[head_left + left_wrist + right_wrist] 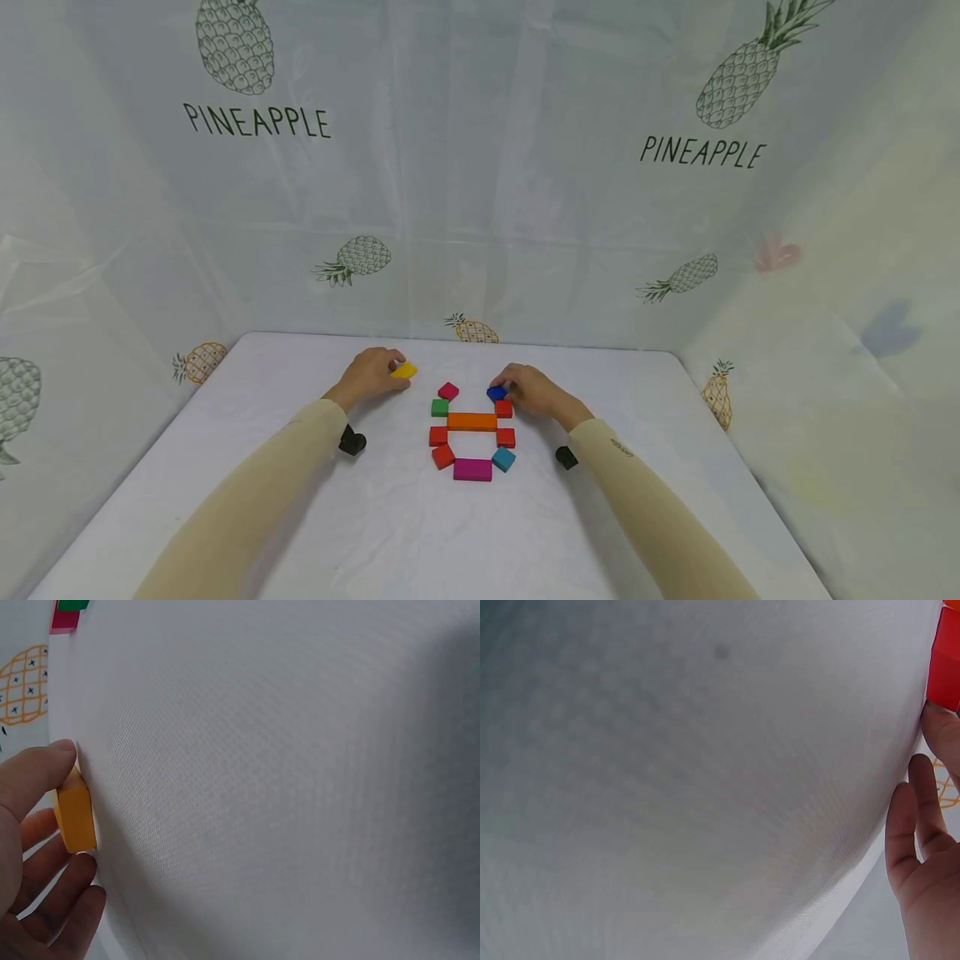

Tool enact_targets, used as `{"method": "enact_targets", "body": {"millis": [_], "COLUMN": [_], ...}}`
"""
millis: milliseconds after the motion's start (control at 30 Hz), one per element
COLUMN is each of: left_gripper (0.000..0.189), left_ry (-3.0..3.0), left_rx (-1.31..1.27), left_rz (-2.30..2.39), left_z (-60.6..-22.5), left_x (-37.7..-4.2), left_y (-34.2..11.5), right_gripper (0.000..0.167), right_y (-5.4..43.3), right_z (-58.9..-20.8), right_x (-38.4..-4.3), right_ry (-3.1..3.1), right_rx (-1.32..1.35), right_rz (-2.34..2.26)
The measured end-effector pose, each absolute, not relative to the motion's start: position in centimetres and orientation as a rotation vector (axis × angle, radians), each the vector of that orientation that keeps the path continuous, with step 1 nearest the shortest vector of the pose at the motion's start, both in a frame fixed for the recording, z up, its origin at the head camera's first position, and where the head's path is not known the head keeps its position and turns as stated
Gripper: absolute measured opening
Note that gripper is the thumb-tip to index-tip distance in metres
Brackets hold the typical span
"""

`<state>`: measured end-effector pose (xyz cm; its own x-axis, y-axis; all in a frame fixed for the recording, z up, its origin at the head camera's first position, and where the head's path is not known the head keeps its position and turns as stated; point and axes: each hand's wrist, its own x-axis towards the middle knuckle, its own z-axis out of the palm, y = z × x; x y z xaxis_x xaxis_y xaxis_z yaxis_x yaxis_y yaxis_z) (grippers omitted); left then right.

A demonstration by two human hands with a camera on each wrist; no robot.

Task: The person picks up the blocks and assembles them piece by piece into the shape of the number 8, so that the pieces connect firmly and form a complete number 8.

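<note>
My left hand pinches a yellow block between thumb and fingers, left of the arrangement of coloured blocks. In the left wrist view the yellow block stands close to the table surface. My right hand has its thumb and fingertips on a blue block at the arrangement's upper right, just beyond a red block. The right wrist view shows my thumb beside a red block; the blue one is hidden there. Opposite the blue block lies a crimson block, with a green block below it.
A long orange block spans the arrangement's middle. Below it are red blocks at both sides, a teal block and a magenta block. A white cloth covers the table; a pineapple-print curtain hangs behind.
</note>
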<state>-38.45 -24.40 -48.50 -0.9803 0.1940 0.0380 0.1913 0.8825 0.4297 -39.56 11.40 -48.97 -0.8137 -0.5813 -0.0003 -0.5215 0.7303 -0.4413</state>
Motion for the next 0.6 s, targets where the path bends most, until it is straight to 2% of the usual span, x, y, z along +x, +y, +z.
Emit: {"method": "enact_targets", "body": {"millis": [600], "left_gripper": [0.040], "left_ry": [3.051], "left_rx": [0.302], "left_rz": [0.682], "left_z": [-47.97], "left_x": [-38.25], "left_y": [-23.82], "right_gripper": [0.032], "right_y": [11.47], "right_z": [-48.87], "right_x": [-39.64], "right_ry": [2.778], "right_rx": [-0.896], "right_rz": [-0.638]}}
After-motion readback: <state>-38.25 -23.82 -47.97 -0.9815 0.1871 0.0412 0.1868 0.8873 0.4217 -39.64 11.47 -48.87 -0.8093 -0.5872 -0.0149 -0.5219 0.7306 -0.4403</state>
